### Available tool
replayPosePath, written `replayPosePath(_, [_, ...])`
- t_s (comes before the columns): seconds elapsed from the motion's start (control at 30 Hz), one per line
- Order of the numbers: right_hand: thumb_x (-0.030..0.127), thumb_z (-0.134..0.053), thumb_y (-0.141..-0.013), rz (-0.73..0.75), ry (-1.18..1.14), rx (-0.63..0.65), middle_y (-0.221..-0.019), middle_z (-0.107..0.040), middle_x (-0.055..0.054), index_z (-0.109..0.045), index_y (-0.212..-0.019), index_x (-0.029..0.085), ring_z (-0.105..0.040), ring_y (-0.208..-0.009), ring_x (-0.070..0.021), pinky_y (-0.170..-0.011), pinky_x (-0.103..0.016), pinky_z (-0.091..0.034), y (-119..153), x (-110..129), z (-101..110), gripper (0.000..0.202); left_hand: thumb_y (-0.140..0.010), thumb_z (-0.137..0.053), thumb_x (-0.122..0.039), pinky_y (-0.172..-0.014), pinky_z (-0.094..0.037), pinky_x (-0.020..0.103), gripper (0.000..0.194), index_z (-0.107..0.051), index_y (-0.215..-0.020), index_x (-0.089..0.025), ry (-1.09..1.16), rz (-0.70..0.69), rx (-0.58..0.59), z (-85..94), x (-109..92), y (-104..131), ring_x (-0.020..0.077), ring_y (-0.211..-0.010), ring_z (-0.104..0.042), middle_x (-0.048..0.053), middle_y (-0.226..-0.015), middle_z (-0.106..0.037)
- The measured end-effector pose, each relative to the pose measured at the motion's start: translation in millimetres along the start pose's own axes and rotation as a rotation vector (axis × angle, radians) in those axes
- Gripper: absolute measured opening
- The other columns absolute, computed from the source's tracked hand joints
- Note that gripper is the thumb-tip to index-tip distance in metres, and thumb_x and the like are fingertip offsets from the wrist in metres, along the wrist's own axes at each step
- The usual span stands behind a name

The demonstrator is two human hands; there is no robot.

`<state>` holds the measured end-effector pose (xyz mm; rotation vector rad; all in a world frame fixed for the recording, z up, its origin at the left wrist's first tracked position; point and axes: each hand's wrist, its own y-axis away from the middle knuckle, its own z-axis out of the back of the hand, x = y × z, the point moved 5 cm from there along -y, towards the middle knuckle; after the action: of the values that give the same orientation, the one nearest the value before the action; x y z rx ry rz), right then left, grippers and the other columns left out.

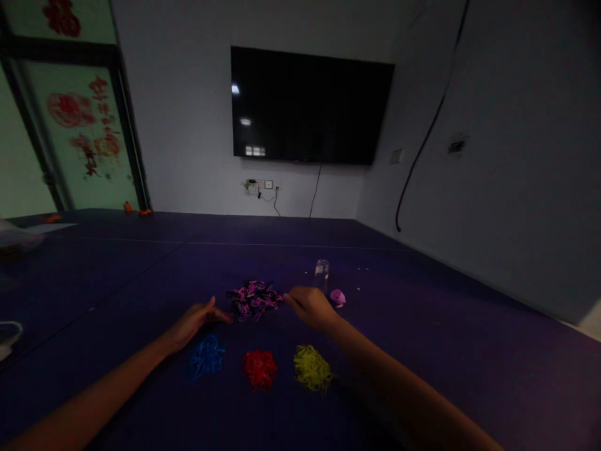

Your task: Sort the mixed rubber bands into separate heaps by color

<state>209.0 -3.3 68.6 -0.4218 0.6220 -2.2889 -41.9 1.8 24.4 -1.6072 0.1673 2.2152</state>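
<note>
A mixed pile of pink and black small bands (256, 299) lies on the dark purple surface in front of me. At its left edge my left hand (200, 318) rests low, fingers stretched out and holding nothing that I can see. My right hand (310, 305) is at the pile's right edge, thumb and fingers pinched together; what is between them is too small to tell. Nearer to me three separate heaps form a row: blue bands (207, 356), red bands (260, 369) and yellow bands (312, 368). They look like thin rubber bands.
Beyond my right hand stands a clear container (322, 270), with a pink lid-like piece (338, 297) beside it. Small white bits lie nearby. A white looped object (10, 338) is at the far left. A television (312, 106) hangs on the wall; a black cable (425, 131) runs down at right.
</note>
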Motion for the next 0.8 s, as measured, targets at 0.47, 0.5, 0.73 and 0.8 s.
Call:
replayPosePath(0.47, [0.042,-0.023,-0.091,-0.414,-0.098,-0.089,-0.06,-0.058,-0.004,-0.053,-0.065,0.019,-0.054,-0.056,-0.0146,-0.057,-0.024,-0.037,100,-41,15,0.046,-0.086,-0.022,-0.056,-0.096,-0.038,0.039,0.059,-0.071,-0.09,-0.024,-0.122,0.026,0.025,-11.5,-9,53,0.0246,-0.103,-0.058,0.006,-0.104,-0.067])
replayPosePath(0.5, [0.042,-0.023,-0.091,-0.416,-0.087,-0.085,-0.061,-0.058,-0.004,-0.053,-0.065,0.019,-0.054,-0.056,-0.0147,-0.057,-0.024,-0.037,99,-41,15,0.046,-0.085,-0.023,-0.057,-0.096,-0.037,0.04,0.059,-0.071,-0.092,-0.024,-0.125,0.01,0.007,-11.5,-10,53,0.0249,-0.105,-0.057,0.006,-0.106,-0.066])
replayPosePath(0.73, [0.04,-0.024,-0.091,-0.349,0.022,-0.001,-0.063,-0.059,-0.004,-0.052,-0.063,0.019,-0.054,-0.058,-0.0146,-0.056,-0.024,-0.033,96,-36,12,0.044,-0.085,-0.025,-0.057,-0.101,-0.031,0.042,0.054,-0.069,-0.096,-0.028,-0.239,-0.014,0.057,-23.8,-17,46,0.0238,-0.111,-0.052,0.002,-0.114,-0.063])
replayPosePath(0.8, [0.04,-0.024,-0.091,-0.343,0.041,0.004,-0.063,-0.058,-0.004,-0.051,-0.064,0.019,-0.053,-0.058,-0.0148,-0.055,-0.024,-0.032,96,-36,12,0.044,-0.085,-0.025,-0.056,-0.1,-0.032,0.042,0.053,-0.07,-0.094,-0.028,-0.246,-0.009,0.067,-23.8,-16,48,0.0239,-0.109,-0.054,0.002,-0.112,-0.064])
